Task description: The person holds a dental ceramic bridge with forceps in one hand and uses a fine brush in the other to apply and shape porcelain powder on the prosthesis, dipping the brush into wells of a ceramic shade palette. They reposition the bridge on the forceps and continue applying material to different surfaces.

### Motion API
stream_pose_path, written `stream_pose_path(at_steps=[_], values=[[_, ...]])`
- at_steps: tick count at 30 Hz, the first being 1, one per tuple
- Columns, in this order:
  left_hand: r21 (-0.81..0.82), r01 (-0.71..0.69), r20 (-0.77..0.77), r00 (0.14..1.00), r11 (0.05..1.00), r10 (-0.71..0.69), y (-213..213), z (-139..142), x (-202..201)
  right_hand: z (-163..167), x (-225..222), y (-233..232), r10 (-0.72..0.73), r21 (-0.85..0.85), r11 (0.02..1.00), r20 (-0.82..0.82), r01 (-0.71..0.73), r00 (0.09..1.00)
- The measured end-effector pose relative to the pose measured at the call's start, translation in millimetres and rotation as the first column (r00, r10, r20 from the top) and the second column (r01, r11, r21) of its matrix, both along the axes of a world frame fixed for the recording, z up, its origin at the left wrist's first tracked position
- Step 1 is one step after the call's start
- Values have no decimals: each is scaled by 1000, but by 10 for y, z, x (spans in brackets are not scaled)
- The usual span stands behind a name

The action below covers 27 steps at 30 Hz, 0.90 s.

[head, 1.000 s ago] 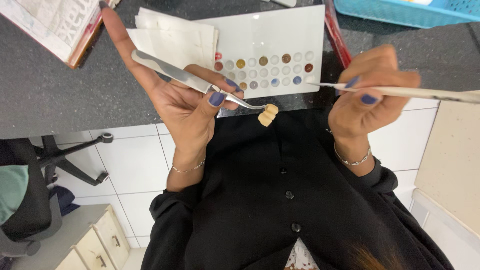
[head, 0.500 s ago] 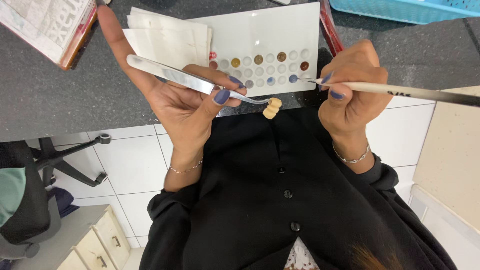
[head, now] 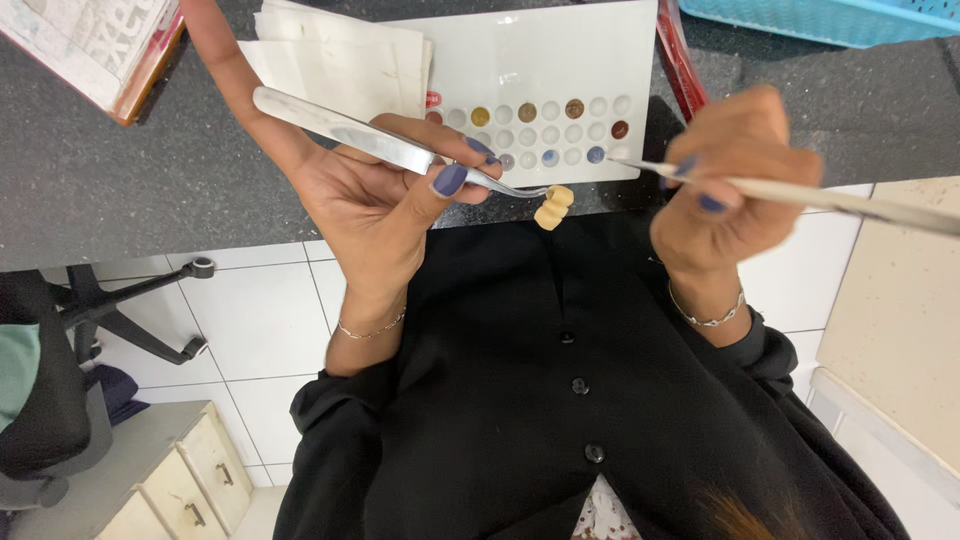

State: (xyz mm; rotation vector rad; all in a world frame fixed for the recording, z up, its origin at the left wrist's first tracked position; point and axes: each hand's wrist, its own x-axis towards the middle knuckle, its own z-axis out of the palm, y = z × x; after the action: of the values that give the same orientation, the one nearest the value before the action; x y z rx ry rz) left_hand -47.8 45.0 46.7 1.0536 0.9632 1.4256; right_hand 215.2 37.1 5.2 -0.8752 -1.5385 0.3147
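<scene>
My left hand (head: 375,190) grips silver tweezers (head: 370,140), whose tips pinch a small cream tooth-shaped piece (head: 553,207) held just below the counter edge. My right hand (head: 735,185) holds a thin brush (head: 800,197); its fine tip points left and reaches the blue well at the lower right of a white palette (head: 560,60) with rows of small round colour wells. The brush tip sits a little to the right of and above the tooth piece.
The palette lies on a dark speckled counter (head: 120,190). Folded white paper (head: 345,60) lies left of it, a book (head: 95,45) at far left, a blue basket (head: 830,20) at top right. An office chair (head: 60,380) and a small drawer unit (head: 150,480) stand on the white tiled floor.
Both hands have drifted slightly; the brush tip moved from near the tooth piece up to the palette's lower right wells. The tweezers still hold the piece.
</scene>
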Motion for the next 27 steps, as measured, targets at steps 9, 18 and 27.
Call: stream_pose_path(at_steps=[9,18,27], values=[[-120,43,47,998,992,-38,-48,-39,-18,321,-94,-302,115,394,915,-57,-84,992],[-82,49,46,998,995,-45,-79,-64,-21,263,-180,-271,73,445,895,-73,-33,995],[-44,65,58,996,997,-62,-71,-64,-17,267,-191,-283,86,414,908,-24,-68,996]])
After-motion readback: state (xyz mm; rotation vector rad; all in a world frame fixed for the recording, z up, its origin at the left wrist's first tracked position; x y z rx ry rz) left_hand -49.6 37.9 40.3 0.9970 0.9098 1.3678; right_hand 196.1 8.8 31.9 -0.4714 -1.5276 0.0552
